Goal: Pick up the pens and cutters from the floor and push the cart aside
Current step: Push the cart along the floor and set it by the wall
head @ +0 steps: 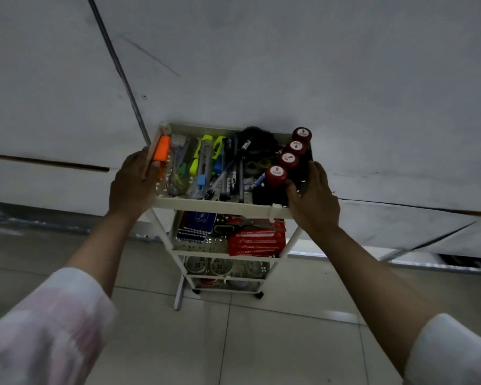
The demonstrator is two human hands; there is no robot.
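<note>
Head view shows the left hand (132, 184) gripping the cart (220, 208) top tray's left edge, the right hand (313, 197) gripping its right edge beside 4 red caps (276, 175).

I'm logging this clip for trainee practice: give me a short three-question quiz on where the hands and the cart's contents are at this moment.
1. True or false: both hands grip the top tray of the white cart.
2. How many red-capped bottles stand in a row along the tray's right side? A) two B) four C) six
3. Fill in: the red packets lie on the ____ shelf.

Key:
1. True: the left hand holds the left edge, the right hand the right front corner.
2. B
3. Middle, beside a blue notebook.
</note>
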